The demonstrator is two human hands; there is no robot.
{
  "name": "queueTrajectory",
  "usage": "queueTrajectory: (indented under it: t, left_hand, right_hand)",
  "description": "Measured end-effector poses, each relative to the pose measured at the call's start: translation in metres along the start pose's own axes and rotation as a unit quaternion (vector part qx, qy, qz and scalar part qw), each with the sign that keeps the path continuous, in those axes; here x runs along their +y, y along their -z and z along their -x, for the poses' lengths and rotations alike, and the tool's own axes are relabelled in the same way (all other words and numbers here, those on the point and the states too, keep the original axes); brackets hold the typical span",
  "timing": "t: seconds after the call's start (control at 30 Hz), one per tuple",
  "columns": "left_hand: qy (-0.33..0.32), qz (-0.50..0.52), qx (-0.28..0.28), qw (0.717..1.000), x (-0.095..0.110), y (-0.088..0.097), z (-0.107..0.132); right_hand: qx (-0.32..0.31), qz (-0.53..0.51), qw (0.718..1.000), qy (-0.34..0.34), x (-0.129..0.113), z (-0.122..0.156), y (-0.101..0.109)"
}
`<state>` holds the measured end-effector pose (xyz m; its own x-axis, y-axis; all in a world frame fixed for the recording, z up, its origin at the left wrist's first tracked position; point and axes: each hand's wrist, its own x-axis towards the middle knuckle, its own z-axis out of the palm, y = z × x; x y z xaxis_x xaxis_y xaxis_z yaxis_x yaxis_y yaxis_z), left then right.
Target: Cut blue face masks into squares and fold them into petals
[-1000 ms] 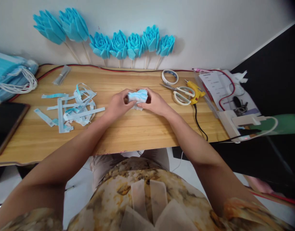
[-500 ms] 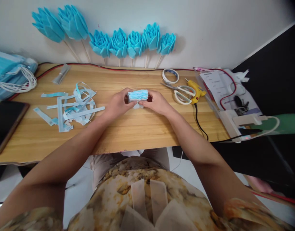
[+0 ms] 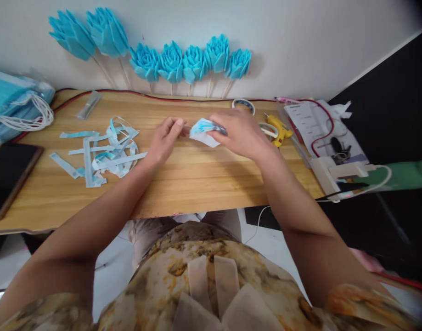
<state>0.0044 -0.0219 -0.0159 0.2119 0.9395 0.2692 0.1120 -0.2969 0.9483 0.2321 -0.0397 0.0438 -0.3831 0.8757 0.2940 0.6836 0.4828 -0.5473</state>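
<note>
My right hand (image 3: 239, 133) is lifted a little above the wooden table (image 3: 183, 179) and closed on a small folded bundle of blue and white mask fabric (image 3: 203, 131). My left hand (image 3: 165, 138) sits just left of it, with fingertips pinched at the bundle's left end. The right hand covers part of the scissors (image 3: 267, 130) behind it.
Several blue fabric flowers on sticks (image 3: 183, 62) lean on the wall. Cut mask strips (image 3: 100, 151) lie to the left, a stack of masks (image 3: 14, 103) and a phone (image 3: 7, 177) further left. A tape roll (image 3: 243, 105), yellow glue gun (image 3: 278, 128) and power strip (image 3: 338, 177) are on the right.
The bundle was held flat between both hands; now my right hand has lifted and turned it, moving right over the scissors, while my left hand keeps only fingertips at its end.
</note>
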Motion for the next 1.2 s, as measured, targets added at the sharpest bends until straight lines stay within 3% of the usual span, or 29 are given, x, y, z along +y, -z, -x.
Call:
queueTrajectory:
  t: [0.13, 0.2, 0.33, 0.47, 0.6, 0.67, 0.77, 0.87, 0.97, 1.07, 1.13, 1.2]
  left_hand:
    - [0.011, 0.017, 0.009, 1.0, 0.001, -0.001, 0.002]
    - [0.018, 0.035, 0.014, 0.999, 0.0, -0.002, 0.001]
    - [0.03, 0.096, 0.01, 0.995, -0.004, -0.006, -0.001]
    - [0.006, 0.13, -0.055, 0.99, 0.0, -0.012, 0.001]
    - [0.015, 0.157, -0.08, 0.984, 0.003, -0.016, 0.004]
    - [0.033, 0.159, -0.075, 0.984, 0.002, -0.015, 0.005]
    - [0.037, 0.154, -0.058, 0.986, 0.003, -0.011, 0.004]
    - [0.056, 0.154, -0.002, 0.986, 0.007, -0.007, 0.002]
    - [0.094, 0.163, 0.043, 0.981, 0.01, -0.005, 0.0]
    - [0.111, 0.161, 0.052, 0.979, 0.009, -0.005, 0.0]
    - [0.104, 0.169, 0.051, 0.979, 0.008, -0.006, 0.0]
    - [0.088, 0.191, 0.041, 0.977, 0.008, -0.007, 0.001]
  right_hand:
    - [-0.084, 0.119, 0.989, 0.028, -0.006, -0.006, 0.001]
    - [-0.096, 0.141, 0.985, 0.017, -0.006, -0.007, -0.002]
    - [0.007, -0.036, 0.999, -0.028, -0.003, -0.01, -0.004]
    - [0.053, -0.238, 0.967, -0.078, -0.003, -0.007, -0.021]
    - [0.082, -0.317, 0.937, -0.123, -0.002, -0.001, -0.048]
    - [0.092, -0.32, 0.935, -0.124, -0.001, 0.001, -0.051]
    - [0.083, -0.234, 0.964, -0.096, -0.001, -0.001, -0.034]
    - [0.008, -0.008, 0.999, -0.052, -0.009, -0.002, -0.006]
    - [-0.101, 0.205, 0.973, -0.011, -0.022, -0.001, 0.007]
    - [-0.168, 0.283, 0.944, 0.022, -0.024, 0.002, 0.002]
    - [-0.131, 0.257, 0.957, -0.002, -0.018, 0.002, -0.003]
    - [-0.04, 0.16, 0.985, -0.043, -0.008, 0.0, -0.006]
